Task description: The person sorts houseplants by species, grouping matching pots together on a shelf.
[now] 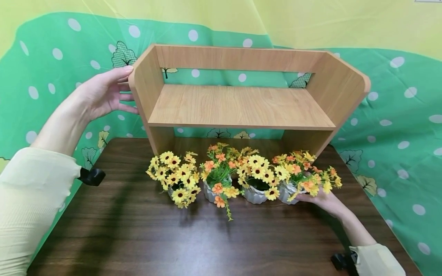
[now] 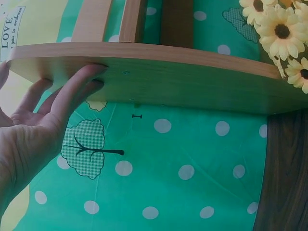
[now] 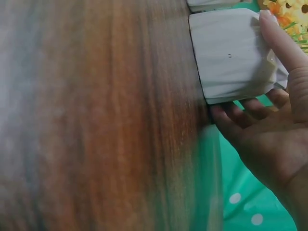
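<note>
My left hand [image 1: 107,92] is at the upper left side of a light wooden desktop shelf [image 1: 238,105]. Its fairly straight fingers [image 2: 72,91] touch the outer face of the side panel, with the thumb at the panel's edge. My right hand [image 1: 322,199] holds the rightmost potted flower [image 1: 291,191], its thumb along the white pot [image 3: 231,55] and its fingers around the side. That plant has orange and yellow blooms. Left of it, three more pots stand in a row: yellow daisies [image 1: 256,172], orange-and-yellow flowers [image 1: 218,180] and more yellow daisies [image 1: 177,180].
The shelf stands toward the back of a dark wooden table [image 1: 214,245], with the flower row before its lower opening. Behind hangs a green and yellow cloth [image 1: 397,134] with white dots and printed trees. Black wrist straps [image 1: 92,177] show at both sleeves.
</note>
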Action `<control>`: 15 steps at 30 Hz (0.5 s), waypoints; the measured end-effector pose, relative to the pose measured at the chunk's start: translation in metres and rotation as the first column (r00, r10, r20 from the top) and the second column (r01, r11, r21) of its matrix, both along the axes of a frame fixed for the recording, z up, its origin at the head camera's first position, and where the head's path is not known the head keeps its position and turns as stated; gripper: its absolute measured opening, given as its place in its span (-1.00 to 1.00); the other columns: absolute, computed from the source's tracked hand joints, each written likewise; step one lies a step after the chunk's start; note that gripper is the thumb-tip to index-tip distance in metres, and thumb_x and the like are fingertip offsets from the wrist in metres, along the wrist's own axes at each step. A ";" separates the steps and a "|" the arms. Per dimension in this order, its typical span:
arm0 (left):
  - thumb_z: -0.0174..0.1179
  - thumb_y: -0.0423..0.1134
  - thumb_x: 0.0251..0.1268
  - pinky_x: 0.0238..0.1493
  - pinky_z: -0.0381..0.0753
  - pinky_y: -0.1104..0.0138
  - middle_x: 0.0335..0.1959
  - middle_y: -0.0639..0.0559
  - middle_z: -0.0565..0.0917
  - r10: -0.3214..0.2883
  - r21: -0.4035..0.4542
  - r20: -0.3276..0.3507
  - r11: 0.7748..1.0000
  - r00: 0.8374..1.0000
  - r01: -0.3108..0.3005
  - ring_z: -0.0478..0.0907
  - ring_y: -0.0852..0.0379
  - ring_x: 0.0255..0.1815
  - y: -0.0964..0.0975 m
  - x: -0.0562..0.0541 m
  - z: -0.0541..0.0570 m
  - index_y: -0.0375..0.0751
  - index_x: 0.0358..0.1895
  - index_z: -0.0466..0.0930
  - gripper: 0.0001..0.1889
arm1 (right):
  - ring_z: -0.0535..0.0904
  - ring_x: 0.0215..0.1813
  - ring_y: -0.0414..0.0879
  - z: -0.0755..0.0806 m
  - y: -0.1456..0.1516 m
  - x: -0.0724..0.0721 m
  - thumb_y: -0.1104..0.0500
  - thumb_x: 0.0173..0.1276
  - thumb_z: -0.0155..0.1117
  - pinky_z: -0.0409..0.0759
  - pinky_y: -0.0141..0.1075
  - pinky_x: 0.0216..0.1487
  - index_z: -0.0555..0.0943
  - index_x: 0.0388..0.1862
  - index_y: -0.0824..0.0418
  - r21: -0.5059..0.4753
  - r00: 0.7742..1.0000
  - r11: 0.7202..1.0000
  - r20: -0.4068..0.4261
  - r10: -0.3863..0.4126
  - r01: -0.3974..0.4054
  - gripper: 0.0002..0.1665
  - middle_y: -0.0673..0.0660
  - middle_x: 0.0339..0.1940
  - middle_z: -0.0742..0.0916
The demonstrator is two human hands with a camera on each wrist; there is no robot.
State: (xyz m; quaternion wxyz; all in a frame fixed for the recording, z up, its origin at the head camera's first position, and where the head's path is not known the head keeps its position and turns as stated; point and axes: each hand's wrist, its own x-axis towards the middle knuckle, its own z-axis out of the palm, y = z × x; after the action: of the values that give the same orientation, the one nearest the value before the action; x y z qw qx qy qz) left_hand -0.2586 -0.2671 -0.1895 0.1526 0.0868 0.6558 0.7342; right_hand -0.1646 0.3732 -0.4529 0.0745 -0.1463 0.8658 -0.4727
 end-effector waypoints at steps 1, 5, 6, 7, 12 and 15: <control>0.09 0.03 0.58 -0.20 0.81 -0.06 0.31 0.01 0.50 -0.002 0.002 -0.002 1.000 1.000 0.002 0.74 0.01 0.08 0.000 0.000 0.000 0.15 0.48 0.24 -0.49 | 0.49 0.15 -0.64 0.000 0.000 0.001 0.28 0.45 0.35 0.47 -0.67 0.11 0.26 0.50 0.46 0.016 1.000 1.000 0.002 -0.006 0.006 -0.24 -0.48 0.11 0.60; 0.09 0.03 0.58 -0.20 0.81 -0.06 0.29 0.01 0.54 -0.006 0.004 -0.013 1.000 1.000 0.006 0.75 0.01 0.07 0.000 0.000 -0.001 0.14 0.48 0.25 -0.49 | 0.47 0.13 -0.68 0.001 0.001 0.002 0.25 0.43 0.38 0.44 -0.69 0.09 0.27 0.50 0.44 0.058 0.999 0.998 -0.002 -0.037 0.037 -0.23 -0.53 0.09 0.57; 0.09 0.03 0.58 -0.21 0.81 -0.06 0.28 0.01 0.54 -0.005 0.004 -0.016 1.000 1.000 0.005 0.75 0.01 0.07 0.000 0.000 -0.001 0.13 0.48 0.25 -0.49 | 0.47 0.13 -0.68 0.001 0.002 0.002 0.25 0.43 0.38 0.45 -0.69 0.09 0.29 0.49 0.44 0.061 0.999 0.997 -0.007 -0.037 0.038 -0.24 -0.54 0.08 0.58; 0.09 0.03 0.58 -0.21 0.81 -0.06 0.28 0.01 0.55 -0.004 0.005 -0.018 1.000 1.000 0.004 0.75 0.01 0.06 0.000 0.000 -0.001 0.13 0.48 0.25 -0.49 | 0.48 0.12 -0.66 0.002 0.002 0.002 0.26 0.43 0.38 0.46 -0.68 0.08 0.32 0.47 0.45 0.059 0.999 0.998 -0.016 -0.033 0.034 -0.27 -0.53 0.07 0.59; 0.09 0.04 0.57 -0.21 0.81 -0.05 0.31 0.00 0.49 0.005 -0.008 -0.023 1.000 1.000 -0.005 0.75 0.02 0.06 0.001 0.001 -0.002 0.15 0.50 0.22 -0.47 | 0.55 0.08 -0.61 0.000 0.003 0.001 0.33 0.43 0.35 0.50 -0.66 0.04 0.42 0.35 0.52 0.039 0.998 0.999 -0.063 -0.015 0.017 -0.41 -0.49 0.01 0.65; 0.10 0.04 0.56 -0.22 0.81 -0.05 0.32 0.00 0.47 0.011 -0.014 -0.017 1.000 1.000 -0.011 0.75 0.02 0.06 0.002 0.001 -0.002 0.15 0.50 0.21 -0.46 | 0.58 0.05 -0.57 -0.002 0.003 0.000 0.34 0.41 0.37 0.53 -0.64 0.02 0.46 0.31 0.50 0.034 0.996 0.999 -0.087 -0.020 0.023 -0.45 -0.44 -0.02 0.69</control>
State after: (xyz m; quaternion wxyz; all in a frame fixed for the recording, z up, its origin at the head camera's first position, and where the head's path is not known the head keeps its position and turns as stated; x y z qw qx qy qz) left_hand -0.2579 -0.2646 -0.1916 0.1434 0.0885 0.6626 0.7297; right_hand -0.1645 0.3758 -0.4545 0.0344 -0.1558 0.8778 -0.4517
